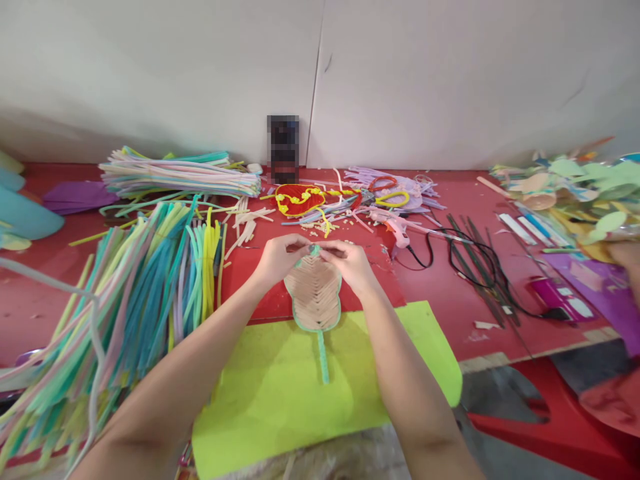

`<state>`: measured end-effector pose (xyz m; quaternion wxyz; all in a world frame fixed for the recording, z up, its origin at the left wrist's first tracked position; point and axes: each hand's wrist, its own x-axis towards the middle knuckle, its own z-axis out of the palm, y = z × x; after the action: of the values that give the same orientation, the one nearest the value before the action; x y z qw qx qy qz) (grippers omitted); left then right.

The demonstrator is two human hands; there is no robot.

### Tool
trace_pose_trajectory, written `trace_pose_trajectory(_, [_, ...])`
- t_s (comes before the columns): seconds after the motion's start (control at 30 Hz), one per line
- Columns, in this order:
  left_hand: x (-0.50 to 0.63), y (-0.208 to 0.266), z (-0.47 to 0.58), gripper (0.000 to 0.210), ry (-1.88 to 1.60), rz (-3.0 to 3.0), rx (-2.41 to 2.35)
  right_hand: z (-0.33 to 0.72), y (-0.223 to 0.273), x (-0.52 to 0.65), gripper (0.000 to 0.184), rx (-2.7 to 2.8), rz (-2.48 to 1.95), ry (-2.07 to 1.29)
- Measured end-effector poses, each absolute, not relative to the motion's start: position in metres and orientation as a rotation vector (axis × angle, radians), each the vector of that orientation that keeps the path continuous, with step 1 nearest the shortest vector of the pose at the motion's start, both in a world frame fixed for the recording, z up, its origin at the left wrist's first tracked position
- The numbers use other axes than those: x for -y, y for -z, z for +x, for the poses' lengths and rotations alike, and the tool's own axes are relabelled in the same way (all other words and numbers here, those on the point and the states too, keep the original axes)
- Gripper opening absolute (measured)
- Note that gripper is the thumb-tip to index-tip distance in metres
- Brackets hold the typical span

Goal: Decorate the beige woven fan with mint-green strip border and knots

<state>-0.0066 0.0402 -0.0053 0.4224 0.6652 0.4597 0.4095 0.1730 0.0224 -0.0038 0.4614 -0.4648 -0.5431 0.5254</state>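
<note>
Leaf-shaped piece [314, 293], tan ribbed body with teal fuzzy edging and a teal stem pointing toward the person, lying partly on a red sheet [240, 280] and partly on a lime-green sheet [280, 393], at the middle of the red surface [480, 313]. Left hand [277, 257] and right hand [350, 261] meet at the leaf's far tip, the fingertips of each pinched together on the teal edging there. Risks, judged: the edging could spring off the tip if the pinch slackens, as bent wire tends to straighten; an uneven squeeze could leave the tip kinked or lopsided; pulling upward may lift the edging from the body along the sides. To the left, a large heap of pastel fuzzy wires [135, 293], close to the left forearm, which could snag or drag strands. Beyond the hands, cut scraps [320, 223] and a red and yellow piece [299, 199]. To the right, a glue gun [397, 230] with its black cord [470, 260] looped near; a careless reach could catch the cord.
</note>
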Motion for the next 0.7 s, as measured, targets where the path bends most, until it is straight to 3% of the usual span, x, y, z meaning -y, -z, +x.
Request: trace_pose_trajectory(0.7, [-0.0367, -0.0013, -0.0043, 0.016, -1.000, 1.646, -1.258, 0.1741, 0.0027, -0.0210, 0.027, 1.378, -1.148, -1.309])
